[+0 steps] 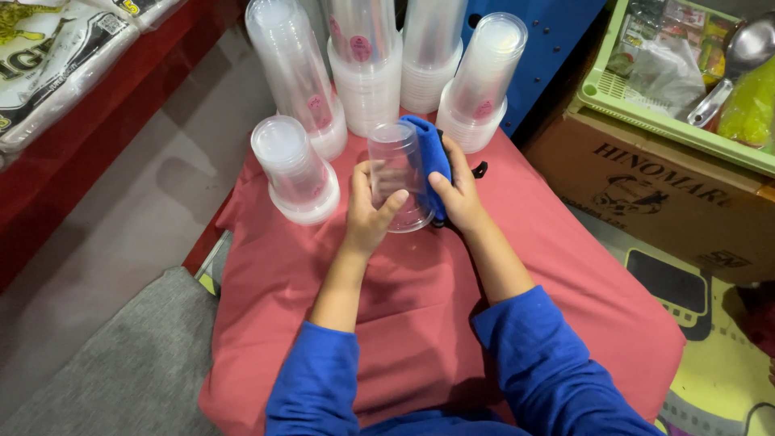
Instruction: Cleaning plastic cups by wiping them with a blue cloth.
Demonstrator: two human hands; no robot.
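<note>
My left hand (370,211) grips a clear plastic cup (397,173), held upside down above a table draped in red cloth (420,299). Pressed to the cup's right side is a blue cloth (429,155), which my right hand (458,192) holds against it. Both forearms come from blue sleeves at the bottom of the view. Several stacks of clear plastic cups stand upside down behind the hands: a short one (292,168) at the left, a taller one (297,74) behind it, and one (483,81) at the right.
A brown cardboard box (662,190) stands at the right with a green plastic basket (638,101) of packets and a metal ladle (736,60) on it. A red shelf (89,137) holding a printed sack runs along the left. Grey floor lies below.
</note>
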